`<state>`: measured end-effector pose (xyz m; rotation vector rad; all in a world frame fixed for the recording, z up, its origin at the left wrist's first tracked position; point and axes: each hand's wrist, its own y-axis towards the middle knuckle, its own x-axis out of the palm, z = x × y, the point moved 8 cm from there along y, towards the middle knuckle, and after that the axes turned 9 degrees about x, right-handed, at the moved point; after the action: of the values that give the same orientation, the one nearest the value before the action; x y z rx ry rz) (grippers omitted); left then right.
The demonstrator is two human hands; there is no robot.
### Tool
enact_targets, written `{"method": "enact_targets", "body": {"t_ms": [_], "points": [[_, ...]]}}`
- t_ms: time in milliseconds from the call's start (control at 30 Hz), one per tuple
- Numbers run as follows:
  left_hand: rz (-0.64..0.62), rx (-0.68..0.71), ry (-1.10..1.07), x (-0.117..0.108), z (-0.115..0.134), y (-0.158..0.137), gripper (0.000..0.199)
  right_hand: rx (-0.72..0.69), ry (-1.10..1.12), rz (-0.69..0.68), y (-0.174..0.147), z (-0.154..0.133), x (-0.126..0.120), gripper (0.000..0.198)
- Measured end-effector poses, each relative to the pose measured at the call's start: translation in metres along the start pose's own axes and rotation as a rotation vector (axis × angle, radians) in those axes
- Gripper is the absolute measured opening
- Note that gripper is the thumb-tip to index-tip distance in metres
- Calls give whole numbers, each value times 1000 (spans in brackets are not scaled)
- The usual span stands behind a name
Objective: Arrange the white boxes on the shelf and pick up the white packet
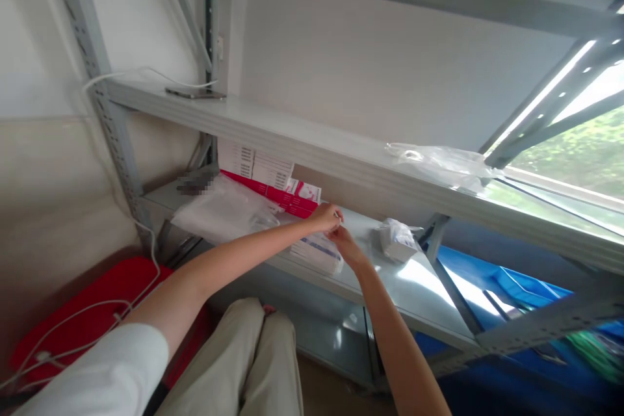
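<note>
A person works with 2 bare hands at a gray metal rack (114,130). The left hand (325,218) and right hand (346,244) meet with fingers curled close together, just above a bag (316,253) with white, blue-striped contents lying on a shelf (414,299). Whether the fingers grasp the bag or something small cannot be told at this size. To the left on the same shelf lies clear plastic (219,208); behind it stand red-and-white cartons (273,170). To the right sits 1 plastic-wrapped box (400,246). The shelf above bears 1 phone (195,94), near a white cable (149,69), and, at right, 1 clear pouch (441,166). Blue bins (521,286) show at lower right, beyond the rack.
</note>
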<state>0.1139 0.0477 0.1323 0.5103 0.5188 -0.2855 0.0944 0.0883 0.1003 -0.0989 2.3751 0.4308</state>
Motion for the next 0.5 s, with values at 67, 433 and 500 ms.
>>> {"method": "enact_targets", "body": {"t_ms": [67,433,500], "points": [[7,42,108,-3,8,-2,19,83,-54,107,2,-5,5,27],[-98,343,357,-23,12,-33,19,166,278,-40,-56,63,-39,48],[-104,362,423,-24,13,-36,15,263,433,-15,-66,79,-46,55]]}}
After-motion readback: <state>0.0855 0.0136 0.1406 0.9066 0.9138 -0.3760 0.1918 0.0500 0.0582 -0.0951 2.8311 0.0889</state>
